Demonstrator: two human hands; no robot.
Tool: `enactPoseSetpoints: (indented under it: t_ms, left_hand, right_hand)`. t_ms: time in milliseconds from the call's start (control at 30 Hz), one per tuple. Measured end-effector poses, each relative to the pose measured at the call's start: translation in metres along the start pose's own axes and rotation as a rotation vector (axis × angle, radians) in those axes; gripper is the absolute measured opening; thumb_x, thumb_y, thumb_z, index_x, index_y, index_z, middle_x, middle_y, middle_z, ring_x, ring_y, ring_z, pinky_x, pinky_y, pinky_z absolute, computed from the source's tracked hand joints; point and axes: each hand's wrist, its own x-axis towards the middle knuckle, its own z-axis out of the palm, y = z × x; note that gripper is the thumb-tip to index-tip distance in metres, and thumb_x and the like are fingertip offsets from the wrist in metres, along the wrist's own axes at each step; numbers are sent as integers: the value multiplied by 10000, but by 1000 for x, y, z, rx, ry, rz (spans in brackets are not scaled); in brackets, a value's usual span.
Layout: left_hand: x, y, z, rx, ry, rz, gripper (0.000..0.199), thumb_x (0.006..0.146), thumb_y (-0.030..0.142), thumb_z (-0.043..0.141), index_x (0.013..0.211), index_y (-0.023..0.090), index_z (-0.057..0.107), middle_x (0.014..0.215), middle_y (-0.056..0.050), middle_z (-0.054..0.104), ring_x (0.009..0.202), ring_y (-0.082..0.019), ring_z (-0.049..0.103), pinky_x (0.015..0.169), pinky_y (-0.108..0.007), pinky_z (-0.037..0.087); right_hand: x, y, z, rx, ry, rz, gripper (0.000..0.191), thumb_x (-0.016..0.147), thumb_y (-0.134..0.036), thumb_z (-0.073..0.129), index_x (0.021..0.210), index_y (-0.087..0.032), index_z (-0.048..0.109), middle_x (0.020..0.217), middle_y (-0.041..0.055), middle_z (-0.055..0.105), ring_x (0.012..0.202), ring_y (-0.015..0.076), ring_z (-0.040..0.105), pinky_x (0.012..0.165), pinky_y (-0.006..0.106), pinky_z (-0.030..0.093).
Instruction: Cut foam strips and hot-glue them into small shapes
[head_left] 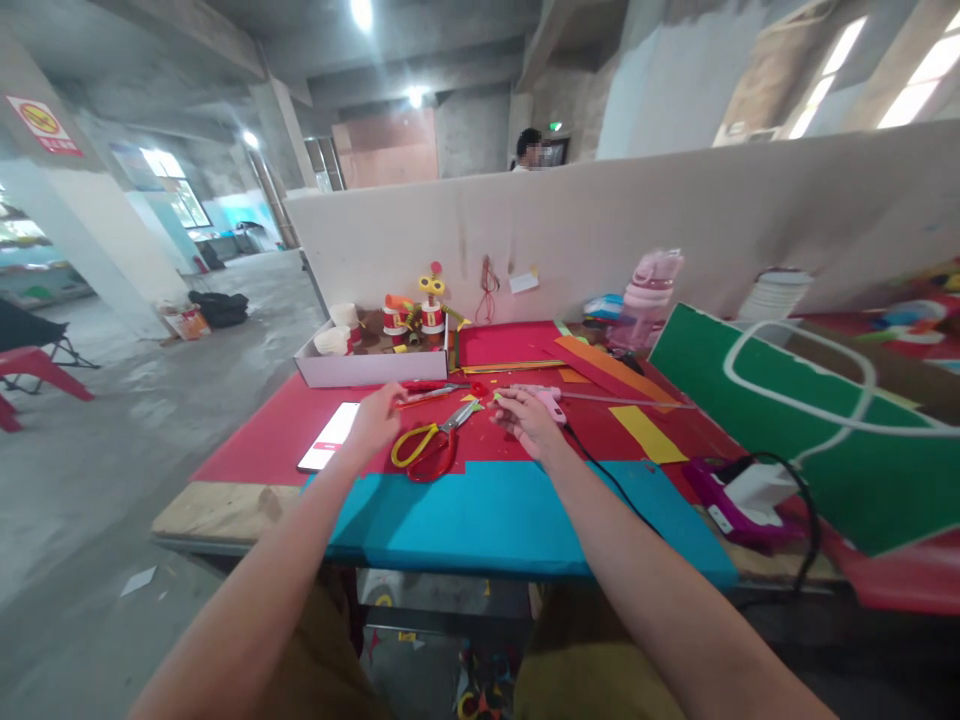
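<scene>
Your right hand is over the bench, just right of the frame's centre. Thumb and fingertips are drawn together on a small green piece, the other fingers loosely bent. The piece sits at the fingertips, near the middle of the frame

Your left hand is left of centre, fingers partly curled, next to the near end of a red-handled tool; you cannot tell from this view whether it grips anything. A phone with a lit screen lies just left of that hand

Between your two hands: scissors, one handle loop yellow, one red, blades spread a little and pointing up and right. Small paper scraps lie about the tips

Behind your right hand, a pink glue gun, its black cord running down and right. Right of it, a yellow strip and, farther up, orange strips. A blue sheet covers the near edge, lower centre

Upper left of the bench: a white box with paper cups, a paper-cup figure at its right end. Pink bottle right of centre, against a white partition; a green board leans at right, near a purple power strip
</scene>
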Motion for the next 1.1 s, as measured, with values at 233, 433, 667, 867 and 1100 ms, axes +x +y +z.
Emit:
enactPoseSetpoints:
  t_ms: [233, 433, 667, 867, 1100]
  left_hand:
    - [28, 88, 66, -258, 124, 225, 161, 817, 144, 450, 911, 204, 566, 813, -24, 652, 710, -153, 591, 658, -248, 424]
    - [27, 80, 98, -242, 148, 235, 209, 858, 191, 448, 1042, 209, 545, 807, -28, 641, 704, -150, 592, 648, -238, 407]
    - [25, 80, 97, -199, 65, 248, 179, 874, 218, 441, 1009, 210, 557, 751, -18, 630, 674, -154, 585, 616, -237, 393]
    - [26, 85, 96, -175, 45, 214, 242, 864, 199, 445, 1093, 214, 522, 776, -15, 643, 697, -157, 601, 636, -243, 412]
    - [25, 90, 85, 124, -1, 240, 216, 868, 221, 425, 1045, 204, 549, 908, -71, 641, 876, -200, 589, 755, -296, 445]
  right_hand:
    - [5, 2, -6, 39, 16, -117, 319, 573, -293, 813, 807, -205, 616, 715, -13, 698, 544, 82, 589, 623, 242, 515]
    - [8, 8, -5, -20, 15, -165, 348, 546, -340, 821, 780, -199, 606, 712, -16, 685, 588, 106, 610, 648, 268, 507]
    - [10, 11, 0, -9, -57, -148, 329, 556, -342, 813, 795, -215, 626, 709, -31, 665, 616, 112, 603, 636, 262, 499]
    - [11, 8, -1, 23, -42, -168, 292, 577, -330, 799, 780, -207, 629, 681, -28, 652, 629, 115, 603, 655, 265, 508]
    - [12, 0, -10, 119, 92, -241, 191, 616, -250, 724, 777, -206, 632, 631, -26, 644, 543, 90, 559, 576, 233, 506]
